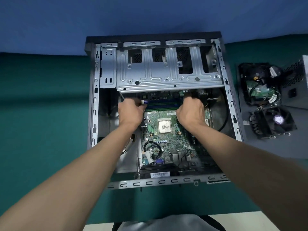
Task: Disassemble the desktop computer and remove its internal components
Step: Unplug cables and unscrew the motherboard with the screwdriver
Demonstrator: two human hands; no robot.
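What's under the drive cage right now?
The motherboard edge and memory slots show at its lip, by the left hand and right hand. Deeper under the drive cage is hidden.

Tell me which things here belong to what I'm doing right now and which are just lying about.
In hand: computer case, motherboard, memory sticks, with left hand and right hand at the sticks' ends.
Lying about: cooler fan, power supply, board with black cables, all outside the case on the right.
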